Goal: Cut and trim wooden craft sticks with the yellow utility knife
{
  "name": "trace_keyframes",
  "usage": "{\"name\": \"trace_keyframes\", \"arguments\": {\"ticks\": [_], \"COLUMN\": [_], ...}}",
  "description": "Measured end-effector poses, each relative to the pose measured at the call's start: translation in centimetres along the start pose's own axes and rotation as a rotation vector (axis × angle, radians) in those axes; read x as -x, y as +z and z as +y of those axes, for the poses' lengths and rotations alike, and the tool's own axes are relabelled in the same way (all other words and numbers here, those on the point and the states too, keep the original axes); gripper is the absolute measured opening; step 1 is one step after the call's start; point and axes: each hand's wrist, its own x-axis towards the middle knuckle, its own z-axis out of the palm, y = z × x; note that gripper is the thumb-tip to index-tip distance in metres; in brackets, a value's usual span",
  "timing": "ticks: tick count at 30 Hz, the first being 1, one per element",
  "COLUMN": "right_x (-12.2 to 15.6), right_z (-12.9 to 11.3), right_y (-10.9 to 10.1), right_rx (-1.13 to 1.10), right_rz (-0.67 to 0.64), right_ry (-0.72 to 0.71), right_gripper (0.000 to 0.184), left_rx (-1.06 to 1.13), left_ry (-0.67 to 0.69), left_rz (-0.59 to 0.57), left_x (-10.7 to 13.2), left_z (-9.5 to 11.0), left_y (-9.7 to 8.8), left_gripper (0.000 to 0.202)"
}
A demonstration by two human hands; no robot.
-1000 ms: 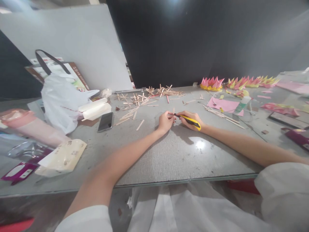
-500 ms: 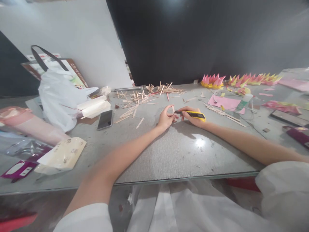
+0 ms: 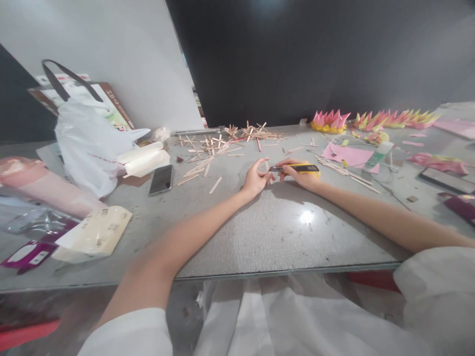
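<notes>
My right hand (image 3: pixel 301 177) is closed around a yellow and black utility knife (image 3: pixel 297 168), its tip pointing left. My left hand (image 3: pixel 256 179) rests on the grey table (image 3: pixel 267 232) just left of the knife tip, fingers pinching a small wooden stick (image 3: pixel 267 168) that stands near the blade. The two hands almost touch. More loose wooden sticks (image 3: pixel 215 185) lie on the table a little to the left of my left hand.
A pile of wooden sticks (image 3: pixel 226 143) lies at the back. A phone (image 3: pixel 162 179), folded white paper (image 3: pixel 143 160) and a white plastic bag (image 3: pixel 87 146) are at left. Pink paper (image 3: pixel 347 157), a glue bottle (image 3: pixel 379 154) and pink-yellow paper flowers (image 3: pixel 329 121) sit at right.
The knife in my right hand has turned from angled down to nearly level, and both hands have shifted slightly farther from me. My left fingers have opened a little around the stick.
</notes>
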Motion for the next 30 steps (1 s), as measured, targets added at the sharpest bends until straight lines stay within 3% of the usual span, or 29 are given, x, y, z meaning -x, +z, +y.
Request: {"name": "trace_keyframes", "arguments": {"ticks": [10,18,30], "right_x": [-0.6,-0.9,-1.3], "right_z": [1.3,1.4,1.5], "right_y": [-0.2,-0.5,-0.5], "right_rx": [-0.276,-0.296,-0.364], "right_rz": [-0.046,-0.051,-0.071], "right_ry": [0.152,0.22,0.288], "right_gripper": [0.04,0.041,0.033], "left_rx": [0.054,0.081,0.008], "left_ry": [-0.055,-0.071,-0.061], "left_rz": [0.046,0.04,0.048], "left_x": [0.0,0.1,0.2], "left_z": [0.2,0.9,0.3], "left_y": [0.2,0.3,0.2], "left_gripper": [0.066,0.063,0.061]}}
